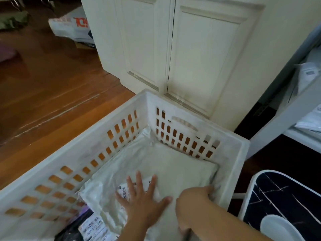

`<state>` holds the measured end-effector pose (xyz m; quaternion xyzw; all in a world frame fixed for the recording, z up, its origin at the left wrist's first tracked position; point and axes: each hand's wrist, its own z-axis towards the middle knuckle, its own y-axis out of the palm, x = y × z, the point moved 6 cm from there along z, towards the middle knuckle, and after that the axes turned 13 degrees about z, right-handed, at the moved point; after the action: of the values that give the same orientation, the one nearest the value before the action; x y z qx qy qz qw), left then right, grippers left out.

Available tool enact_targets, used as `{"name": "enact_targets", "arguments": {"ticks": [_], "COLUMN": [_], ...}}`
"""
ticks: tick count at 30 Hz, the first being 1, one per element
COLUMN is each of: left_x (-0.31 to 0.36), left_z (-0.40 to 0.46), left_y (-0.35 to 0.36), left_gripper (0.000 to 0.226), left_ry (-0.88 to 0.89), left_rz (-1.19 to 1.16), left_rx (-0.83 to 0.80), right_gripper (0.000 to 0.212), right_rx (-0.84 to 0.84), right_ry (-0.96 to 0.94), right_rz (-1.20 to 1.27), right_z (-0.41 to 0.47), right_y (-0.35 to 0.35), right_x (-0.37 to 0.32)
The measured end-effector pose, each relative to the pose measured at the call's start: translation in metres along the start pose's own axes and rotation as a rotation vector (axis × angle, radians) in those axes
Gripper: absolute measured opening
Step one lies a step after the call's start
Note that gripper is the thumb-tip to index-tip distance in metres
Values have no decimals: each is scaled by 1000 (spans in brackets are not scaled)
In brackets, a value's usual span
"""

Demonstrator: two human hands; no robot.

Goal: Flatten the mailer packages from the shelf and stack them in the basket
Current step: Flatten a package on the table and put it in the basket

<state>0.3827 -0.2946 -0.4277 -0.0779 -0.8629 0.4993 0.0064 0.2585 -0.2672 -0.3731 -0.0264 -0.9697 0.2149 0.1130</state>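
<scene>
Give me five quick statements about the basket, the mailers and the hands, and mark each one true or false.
1. The left hand presses flat, fingers spread, on a white mailer inside the basket. True.
2. The basket is dark blue with solid walls. False: it is white, with slotted walls.
3. The right hand reaches toward the basket's right wall, at the mailer's edge. True.
4. The basket stands on a carpet. False: it stands on a wooden floor.
5. More mailers lie on the shelf at the right. True.
</scene>
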Motion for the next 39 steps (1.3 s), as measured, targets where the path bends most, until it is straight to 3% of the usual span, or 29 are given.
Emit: {"name": "enact_targets", "arguments": {"ticks": [3, 6, 15, 22, 27, 33, 36, 39], "left_x": [10, 9, 25, 60, 109, 195, 242, 277], "left_z": [17, 23, 28, -15, -109, -199, -238, -264], "left_y": [23, 31, 15, -131, -235, -282, -294, -302], "left_gripper": [118, 107, 95, 78, 67, 40, 29, 21], "left_ry": [93, 50, 78, 248, 435, 656, 750, 804], "left_rz": [-17, 45, -18, -202, -451, -451, -447, -479], "left_rx": [-85, -159, -234, 190, 541, 670, 699, 697], "right_gripper": [61, 63, 41, 50, 40, 17, 20, 27], "right_rx": [-116, -132, 383, 801, 1047, 1402, 1436, 1280], "right_ry": [-37, -44, -299, -336, -245, 79, 322, 381], "right_rz": [-35, -1, 175, 210, 306, 208, 332, 446], "right_z": [-3, 2, -41, -116, -190, -287, -310, -298], "right_y": [-2, -1, -43, -60, 0, 75, 106, 123], "right_x": [8, 3, 5, 107, 224, 349, 405, 430]}}
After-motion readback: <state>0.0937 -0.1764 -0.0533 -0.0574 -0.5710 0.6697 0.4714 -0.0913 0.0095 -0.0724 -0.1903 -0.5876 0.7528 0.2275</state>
